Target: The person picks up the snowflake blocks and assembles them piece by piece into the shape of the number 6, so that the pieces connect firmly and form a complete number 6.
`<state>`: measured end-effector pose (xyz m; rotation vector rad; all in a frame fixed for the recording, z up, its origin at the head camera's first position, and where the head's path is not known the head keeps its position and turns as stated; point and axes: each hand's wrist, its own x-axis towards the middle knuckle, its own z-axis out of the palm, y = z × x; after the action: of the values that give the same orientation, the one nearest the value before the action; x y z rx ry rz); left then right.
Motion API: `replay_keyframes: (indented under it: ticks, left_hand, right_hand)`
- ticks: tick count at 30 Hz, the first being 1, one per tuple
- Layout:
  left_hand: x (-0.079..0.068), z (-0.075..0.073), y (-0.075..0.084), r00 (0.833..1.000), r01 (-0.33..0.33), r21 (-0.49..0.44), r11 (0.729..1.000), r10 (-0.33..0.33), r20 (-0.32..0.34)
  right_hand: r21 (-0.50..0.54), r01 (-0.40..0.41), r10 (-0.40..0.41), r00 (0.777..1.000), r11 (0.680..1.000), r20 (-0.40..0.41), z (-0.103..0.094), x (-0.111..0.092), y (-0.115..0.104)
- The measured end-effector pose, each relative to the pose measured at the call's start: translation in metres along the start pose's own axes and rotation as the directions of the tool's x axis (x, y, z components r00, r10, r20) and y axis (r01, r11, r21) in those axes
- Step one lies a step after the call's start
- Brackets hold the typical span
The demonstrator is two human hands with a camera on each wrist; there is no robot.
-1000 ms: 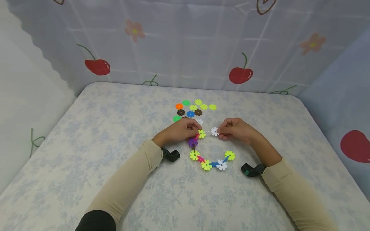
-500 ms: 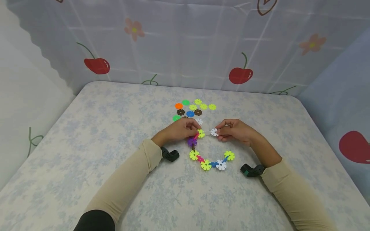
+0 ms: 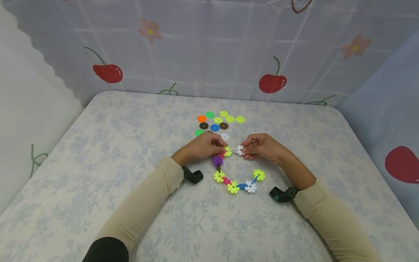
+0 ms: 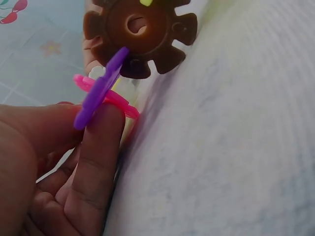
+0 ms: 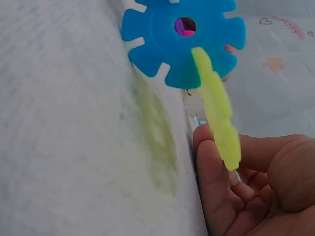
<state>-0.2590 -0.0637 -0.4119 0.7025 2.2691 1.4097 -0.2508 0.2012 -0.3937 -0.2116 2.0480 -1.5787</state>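
Observation:
Notched plastic snowflake discs are joined in an open curved chain on the table. My left hand pinches its upper left end, by a pink disc and a yellow-green disc. A thin white disc seen edge-on sticks out to the right of that yellow-green one. My right hand pinches a white disc against or very near its edge; whether they interlock I cannot tell. Lower in the chain are a purple disc, a brown disc, a blue disc and a yellow-green end disc.
Loose discs lie behind the hands, among them an orange disc, a blue disc, a white disc and several yellow-green ones. The left hand partly covers a brown one. A patterned cloth covers the table, with a printed curtain behind.
My right hand has shifted slightly left with its white disc, closing the gap to the chain's end. The left hand keeps its grip in nearly the same place.

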Motion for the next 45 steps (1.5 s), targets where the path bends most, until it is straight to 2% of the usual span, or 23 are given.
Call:
replay_keyframes:
  ticks: [5, 14, 19, 22, 25, 30, 35, 39, 41, 45]
  left_hand:
    - [-0.001, -0.001, 0.002, 1.000, 0.008, -0.003, 1.000, -0.008, 0.004]
    - [-0.001, -0.004, 0.001, 0.997, 0.042, -0.042, 0.998, -0.039, 0.062]
    - [-0.001, -0.008, 0.000, 0.993, 0.069, -0.045, 0.997, -0.064, 0.097]
    - [-0.001, -0.011, 0.000, 0.990, 0.083, -0.050, 0.995, -0.076, 0.115]
    - [-0.001, -0.012, -0.001, 0.989, 0.087, -0.050, 0.995, -0.080, 0.124]
    - [-0.002, -0.011, -0.002, 0.990, 0.072, -0.031, 0.997, -0.068, 0.121]
    - [-0.002, -0.007, -0.004, 0.991, 0.066, -0.032, 0.997, -0.061, 0.120]
    - [-0.002, -0.005, -0.003, 0.991, 0.061, -0.028, 0.998, -0.057, 0.124]
    - [-0.002, -0.006, -0.002, 0.991, 0.050, -0.017, 0.999, -0.048, 0.122]
    - [-0.002, -0.009, -0.003, 0.992, 0.028, -0.003, 1.000, -0.028, 0.120]
  right_hand:
    - [-0.010, 0.009, -0.009, 1.000, 1.000, -0.006, 0.002, 0.001, -0.001]
    - [-0.057, -0.018, 0.018, 1.000, 0.998, 0.000, 0.000, 0.000, -0.003]
    - [-0.137, -0.013, 0.013, 1.000, 0.991, 0.000, -0.012, 0.002, -0.001]
    - [-0.188, -0.010, 0.001, 0.999, 0.982, -0.046, -0.027, 0.008, -0.002]
    - [-0.286, -0.013, -0.019, 0.994, 0.958, -0.109, -0.041, 0.018, -0.010]
    - [-0.453, -0.028, -0.051, 0.985, 0.891, -0.163, -0.059, 0.047, -0.023]
    - [-0.564, -0.048, -0.065, 0.982, 0.825, -0.178, -0.056, 0.075, -0.029]
    - [-0.644, -0.050, -0.093, 0.978, 0.763, -0.187, -0.049, 0.083, -0.029]
    - [-0.649, -0.042, -0.102, 0.978, 0.760, -0.183, -0.047, 0.082, -0.030]
    - [-0.596, -0.035, -0.096, 0.978, 0.802, -0.187, -0.047, 0.071, -0.030]
